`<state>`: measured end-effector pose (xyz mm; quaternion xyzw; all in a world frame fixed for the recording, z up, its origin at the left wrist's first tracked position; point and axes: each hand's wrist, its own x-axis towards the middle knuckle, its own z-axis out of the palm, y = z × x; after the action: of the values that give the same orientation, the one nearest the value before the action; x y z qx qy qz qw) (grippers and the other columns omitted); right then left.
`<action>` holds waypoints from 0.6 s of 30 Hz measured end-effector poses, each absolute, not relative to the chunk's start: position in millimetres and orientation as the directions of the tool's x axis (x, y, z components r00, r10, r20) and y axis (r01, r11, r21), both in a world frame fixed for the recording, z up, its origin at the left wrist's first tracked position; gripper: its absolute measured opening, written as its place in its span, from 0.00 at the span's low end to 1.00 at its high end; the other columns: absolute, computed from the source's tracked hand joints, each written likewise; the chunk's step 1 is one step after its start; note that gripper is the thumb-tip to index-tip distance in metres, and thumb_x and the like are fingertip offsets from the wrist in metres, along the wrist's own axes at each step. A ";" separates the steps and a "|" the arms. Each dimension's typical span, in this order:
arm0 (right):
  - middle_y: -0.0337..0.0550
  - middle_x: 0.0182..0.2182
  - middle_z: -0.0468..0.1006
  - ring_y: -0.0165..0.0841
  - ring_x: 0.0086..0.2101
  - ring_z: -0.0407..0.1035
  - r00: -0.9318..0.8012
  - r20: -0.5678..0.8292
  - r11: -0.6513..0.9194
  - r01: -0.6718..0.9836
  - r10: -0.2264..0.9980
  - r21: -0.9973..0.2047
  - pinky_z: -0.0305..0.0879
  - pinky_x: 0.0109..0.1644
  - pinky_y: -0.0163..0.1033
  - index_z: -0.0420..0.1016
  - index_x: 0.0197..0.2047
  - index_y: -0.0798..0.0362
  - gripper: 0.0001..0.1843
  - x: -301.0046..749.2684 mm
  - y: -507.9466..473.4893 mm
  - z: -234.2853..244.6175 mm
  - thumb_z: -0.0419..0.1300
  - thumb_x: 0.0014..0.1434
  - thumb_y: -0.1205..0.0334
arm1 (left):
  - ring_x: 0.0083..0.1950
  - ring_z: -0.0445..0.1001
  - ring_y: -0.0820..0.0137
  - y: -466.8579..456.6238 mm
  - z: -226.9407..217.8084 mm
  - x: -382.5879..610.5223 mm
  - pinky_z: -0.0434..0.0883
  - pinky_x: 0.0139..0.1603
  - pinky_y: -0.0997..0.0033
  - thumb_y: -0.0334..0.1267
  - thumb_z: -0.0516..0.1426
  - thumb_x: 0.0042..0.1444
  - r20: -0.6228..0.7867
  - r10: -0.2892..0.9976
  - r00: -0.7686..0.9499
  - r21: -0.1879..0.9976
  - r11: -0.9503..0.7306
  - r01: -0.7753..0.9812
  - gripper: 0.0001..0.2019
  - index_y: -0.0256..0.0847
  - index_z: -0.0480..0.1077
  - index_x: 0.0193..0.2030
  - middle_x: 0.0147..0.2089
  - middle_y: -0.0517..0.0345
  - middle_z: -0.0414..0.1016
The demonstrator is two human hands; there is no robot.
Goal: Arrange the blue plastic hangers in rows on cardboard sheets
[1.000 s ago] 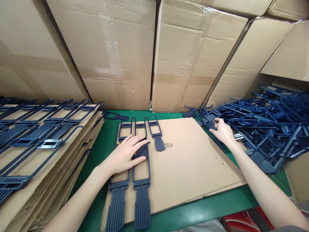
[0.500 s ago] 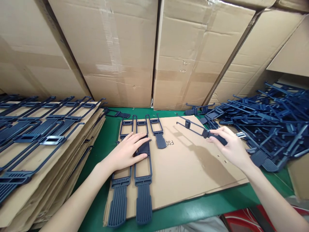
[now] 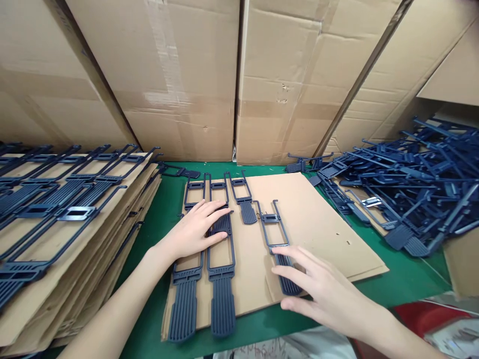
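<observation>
Right hand [image 3: 322, 291] open-palmed on plastic part [image 3: 270, 218], nothing gripped; a shove may skew it into the row [image 3: 221, 294] under flat, open left hand [image 3: 194, 234].

Matt plastic part [image 3: 276, 234], rough cardboard sheet [image 3: 322, 224]

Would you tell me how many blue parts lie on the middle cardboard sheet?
6. Three parts form the far row, two partly under the left hand; two lie in the near row; one lies further right, its paddle under the right hand. None seems fully hidden.
</observation>
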<state>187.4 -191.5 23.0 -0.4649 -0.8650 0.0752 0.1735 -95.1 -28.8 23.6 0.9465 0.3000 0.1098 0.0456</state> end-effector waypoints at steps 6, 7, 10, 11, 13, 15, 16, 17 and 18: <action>0.46 0.42 0.75 0.36 0.44 0.69 -0.434 0.296 0.515 0.801 0.851 -0.305 0.67 0.50 0.44 0.71 0.47 0.51 0.10 212.8 -155.8 25.3 0.50 0.67 0.62 | 0.68 0.55 0.54 -30.1 25.9 -94.1 0.53 0.67 0.46 0.50 0.51 0.62 0.176 0.582 0.794 0.162 -0.812 0.560 0.25 0.45 0.59 0.65 0.68 0.48 0.56; 0.46 0.44 0.75 0.37 0.45 0.68 -0.422 0.315 0.507 0.819 0.850 -0.269 0.67 0.50 0.45 0.71 0.47 0.51 0.10 217.8 -145.6 23.5 0.50 0.66 0.62 | 0.68 0.55 0.54 -30.4 26.2 -94.1 0.53 0.67 0.46 0.50 0.51 0.62 0.172 0.583 0.794 0.162 -0.812 0.561 0.26 0.45 0.59 0.65 0.68 0.47 0.56; 0.49 0.48 0.73 0.41 0.49 0.66 -0.443 0.341 0.514 0.844 0.829 -0.155 0.64 0.53 0.51 0.69 0.51 0.52 0.13 226.5 -115.9 17.3 0.53 0.64 0.62 | 0.68 0.56 0.54 -30.8 26.6 -94.2 0.53 0.67 0.46 0.50 0.51 0.62 0.167 0.583 0.795 0.163 -0.812 0.561 0.25 0.45 0.59 0.64 0.68 0.47 0.56; 0.50 0.49 0.73 0.42 0.50 0.66 -0.458 0.333 0.521 0.844 0.824 -0.128 0.64 0.54 0.52 0.68 0.53 0.53 0.15 227.2 -107.2 15.6 0.54 0.63 0.62 | 0.68 0.56 0.55 -30.8 26.4 -94.2 0.53 0.67 0.46 0.50 0.51 0.62 0.168 0.583 0.795 0.164 -0.812 0.560 0.25 0.45 0.59 0.64 0.68 0.47 0.56; 0.51 0.49 0.73 0.43 0.52 0.65 -0.495 0.301 0.542 0.835 0.815 -0.096 0.63 0.54 0.53 0.68 0.53 0.53 0.16 226.3 -92.3 13.3 0.55 0.62 0.62 | 0.68 0.56 0.55 -30.5 25.8 -94.3 0.53 0.67 0.46 0.50 0.51 0.62 0.173 0.580 0.796 0.163 -0.814 0.557 0.25 0.45 0.59 0.64 0.68 0.47 0.56; 0.50 0.46 0.74 0.42 0.50 0.66 -0.528 0.270 0.566 0.820 0.805 -0.088 0.62 0.54 0.53 0.71 0.50 0.52 0.13 224.2 -80.7 13.0 0.55 0.62 0.63 | 0.68 0.56 0.55 -30.0 24.9 -94.3 0.52 0.67 0.46 0.50 0.51 0.62 0.181 0.574 0.798 0.160 -0.818 0.552 0.25 0.45 0.59 0.64 0.68 0.48 0.56; 0.49 0.43 0.75 0.41 0.48 0.67 -0.539 0.263 0.575 0.814 0.800 -0.085 0.61 0.55 0.54 0.72 0.48 0.52 0.11 223.1 -76.1 13.8 0.56 0.62 0.62 | 0.68 0.56 0.55 -29.8 24.6 -94.3 0.52 0.67 0.46 0.50 0.51 0.62 0.184 0.571 0.800 0.159 -0.821 0.549 0.25 0.45 0.60 0.64 0.68 0.48 0.56; 0.48 0.41 0.75 0.40 0.46 0.68 -0.547 0.264 0.583 0.808 0.795 -0.082 0.59 0.56 0.56 0.73 0.46 0.51 0.10 221.8 -72.4 15.2 0.56 0.62 0.62 | 0.68 0.55 0.55 -29.7 24.4 -94.3 0.52 0.67 0.46 0.50 0.51 0.62 0.186 0.568 0.801 0.157 -0.822 0.547 0.24 0.45 0.61 0.63 0.68 0.48 0.56; 0.47 0.40 0.76 0.40 0.45 0.68 -0.551 0.275 0.590 0.804 0.788 -0.080 0.57 0.57 0.57 0.74 0.44 0.51 0.09 220.3 -69.7 17.0 0.56 0.62 0.61 | 0.68 0.55 0.55 -29.6 24.5 -94.2 0.52 0.67 0.46 0.50 0.51 0.63 0.186 0.566 0.803 0.155 -0.824 0.545 0.24 0.45 0.61 0.63 0.68 0.48 0.56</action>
<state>220.3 -69.7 17.0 -0.4520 -0.8802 -0.0276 0.1422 -94.2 -29.6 24.5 0.9483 0.2929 0.1125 0.0470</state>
